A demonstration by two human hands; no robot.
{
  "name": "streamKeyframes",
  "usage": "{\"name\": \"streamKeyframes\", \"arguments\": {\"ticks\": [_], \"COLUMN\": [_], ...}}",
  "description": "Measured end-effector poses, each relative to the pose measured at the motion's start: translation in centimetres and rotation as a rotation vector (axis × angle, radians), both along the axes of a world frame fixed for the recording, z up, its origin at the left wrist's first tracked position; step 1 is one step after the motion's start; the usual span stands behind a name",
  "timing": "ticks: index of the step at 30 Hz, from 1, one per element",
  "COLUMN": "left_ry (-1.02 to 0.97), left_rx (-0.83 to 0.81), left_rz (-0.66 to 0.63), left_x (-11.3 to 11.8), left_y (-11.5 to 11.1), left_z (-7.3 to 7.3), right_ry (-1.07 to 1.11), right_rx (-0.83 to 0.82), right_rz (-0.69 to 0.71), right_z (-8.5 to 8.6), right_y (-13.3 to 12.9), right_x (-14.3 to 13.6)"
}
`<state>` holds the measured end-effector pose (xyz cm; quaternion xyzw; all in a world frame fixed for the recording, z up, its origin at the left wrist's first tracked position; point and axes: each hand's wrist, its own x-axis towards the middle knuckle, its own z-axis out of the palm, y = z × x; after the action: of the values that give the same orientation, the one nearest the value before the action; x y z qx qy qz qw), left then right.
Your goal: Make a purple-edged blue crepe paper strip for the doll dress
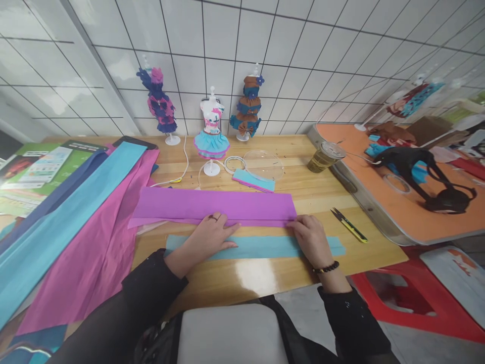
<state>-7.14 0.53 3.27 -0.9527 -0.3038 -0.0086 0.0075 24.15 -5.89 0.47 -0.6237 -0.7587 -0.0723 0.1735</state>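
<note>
Purple strip (215, 203) lies across the worktop (299, 182). Left hand (210, 233): grip loose, fingers spread, resting at the strip's near edge. Right hand (311, 240): fingers bunched at the strip's right corner; pinch unconfirmed.

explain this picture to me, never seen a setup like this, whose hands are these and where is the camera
No machine here: these are a person's own bare hands, seen from a camera worn on their head, looking forward and down. The left hand rests on a long purple cloth; the right hand touches its right end, though whether it pinches or presses is hard to tell. A blue strip lies nearer the person on the wooden table. Small scissors lie to the right, more cloths to the left, and three dressed dummies stand behind.
</note>
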Motion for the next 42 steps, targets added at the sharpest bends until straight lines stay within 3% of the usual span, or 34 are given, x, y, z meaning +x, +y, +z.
{"name": "streamKeyframes", "arguments": {"ticks": [9, 17, 23, 29, 42], "left_ry": [-0.004, 0.004, 0.001, -0.003, 0.002], "left_rx": [0.004, 0.022, 0.013, 0.006, 0.022], "left_rz": [0.006, 0.0, -0.001, -0.002, 0.006], "left_x": [-0.1, -0.2, -0.2, -0.2, -0.2], "left_y": [0.0, 0.0, 0.0, 0.0, -0.1], "left_z": [-0.1, -0.4, -0.2, -0.3, -0.4], "right_ry": [-0.076, -0.044, -0.043, -0.08, -0.104], "right_rx": [-0.035, -0.02, -0.006, -0.119, -0.184], "right_rz": [0.148, 0.046, 0.192, 0.249, 0.198], "right_z": [0.9, 1.7, 1.6, 1.7, 0.8], "right_y": [-0.7, -1.8, -2.3, -2.1, -2.4], "right_x": [-0.7, -2.5, -7.7, -12.3, -10.3]}}
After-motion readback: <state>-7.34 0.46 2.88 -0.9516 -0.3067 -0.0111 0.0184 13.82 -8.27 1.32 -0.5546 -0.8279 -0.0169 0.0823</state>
